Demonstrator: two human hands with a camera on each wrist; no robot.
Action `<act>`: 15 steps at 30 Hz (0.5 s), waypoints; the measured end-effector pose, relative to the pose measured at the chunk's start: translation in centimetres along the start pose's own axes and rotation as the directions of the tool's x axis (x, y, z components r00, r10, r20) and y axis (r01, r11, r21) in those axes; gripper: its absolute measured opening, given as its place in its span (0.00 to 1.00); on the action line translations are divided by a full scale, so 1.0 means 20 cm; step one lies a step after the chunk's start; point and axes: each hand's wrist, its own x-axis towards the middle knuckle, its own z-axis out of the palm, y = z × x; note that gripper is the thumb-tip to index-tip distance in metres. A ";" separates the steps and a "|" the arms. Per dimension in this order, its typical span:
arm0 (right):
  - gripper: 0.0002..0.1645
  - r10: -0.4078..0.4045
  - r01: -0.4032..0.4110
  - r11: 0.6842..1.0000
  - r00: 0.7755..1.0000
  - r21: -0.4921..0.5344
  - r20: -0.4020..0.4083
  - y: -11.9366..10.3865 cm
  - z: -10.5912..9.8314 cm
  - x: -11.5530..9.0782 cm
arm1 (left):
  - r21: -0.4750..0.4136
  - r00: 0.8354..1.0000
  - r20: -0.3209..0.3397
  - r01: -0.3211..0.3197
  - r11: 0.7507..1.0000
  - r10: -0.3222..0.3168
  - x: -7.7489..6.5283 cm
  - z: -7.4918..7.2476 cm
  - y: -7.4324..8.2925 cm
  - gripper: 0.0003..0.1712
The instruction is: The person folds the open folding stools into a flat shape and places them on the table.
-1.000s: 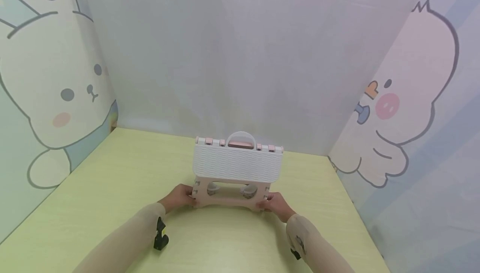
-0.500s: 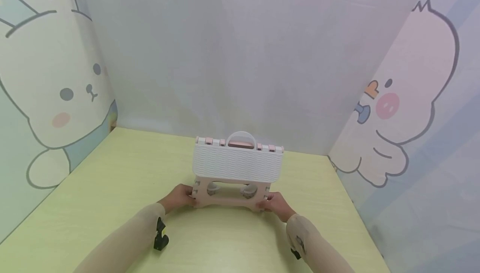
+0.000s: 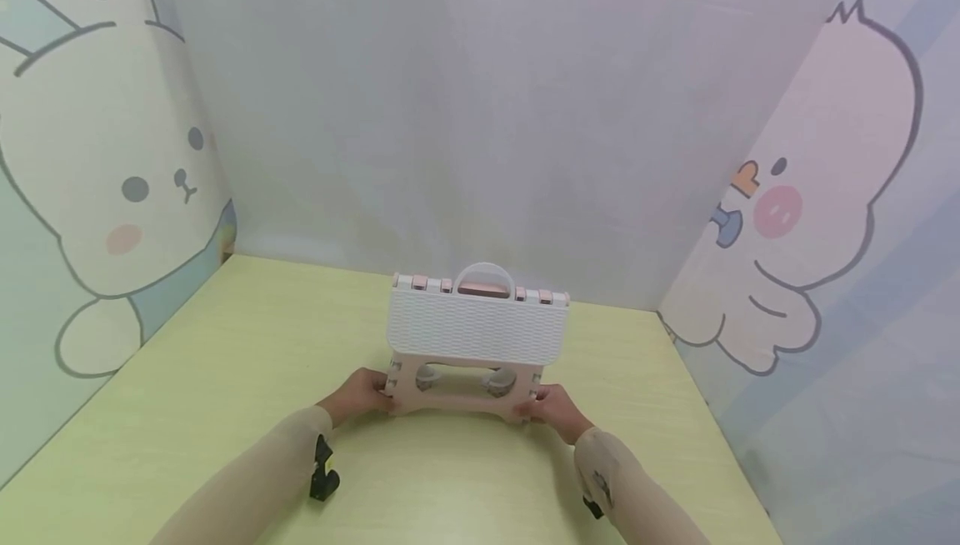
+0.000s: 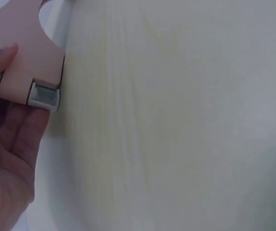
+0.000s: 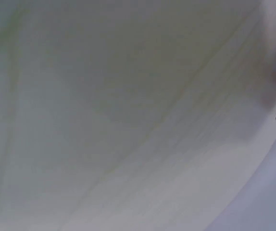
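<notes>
At lower centre, your left hand point(image 3: 362, 393) and right hand point(image 3: 558, 412) clamp the folding step stool point(image 3: 477, 326); probably light, stiff plastic, its arched handle point(image 3: 485, 267) also grippable.

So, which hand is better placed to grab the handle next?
Probably the right hand, narrowly: in the head view it looks nearer the handle. It and the left hand each grip the stool low down, though.

I count one stool point(image 3: 476, 328) with one handle point(image 3: 484, 266) at its twelve o'clock, one table point(image 3: 480, 478), two hands, left hand point(image 3: 360, 395) at eight o'clock and right hand point(image 3: 555, 412) at four, two sleeves point(image 3: 247, 474) point(image 3: 633, 478), two black devices point(image 3: 323, 472) point(image 3: 593, 507), two cartoon animals point(image 3: 82, 162) point(image 3: 832, 145) at ten and two.
</notes>
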 end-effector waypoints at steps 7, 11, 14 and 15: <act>0.15 -0.012 0.012 1.000 1.000 -0.006 0.009 0.00 -0.01 -0.01 | -0.003 1.000 -0.001 -0.020 1.000 0.020 -0.01 0.01 0.01 0.13; 0.17 -0.012 0.012 1.000 1.000 -0.013 0.022 0.00 -0.01 0.00 | -0.003 0.999 0.012 -0.036 0.999 0.036 -0.02 0.01 0.01 0.13; 0.18 -0.022 0.022 1.000 1.000 -0.020 0.017 0.00 0.00 0.00 | 0.002 0.998 0.015 -0.060 0.998 0.060 -0.02 0.00 0.01 0.12; 0.18 -0.024 0.025 0.999 1.000 -0.023 0.013 0.00 0.00 -0.01 | 0.001 0.998 0.015 -0.063 0.998 0.062 -0.02 0.00 0.01 0.12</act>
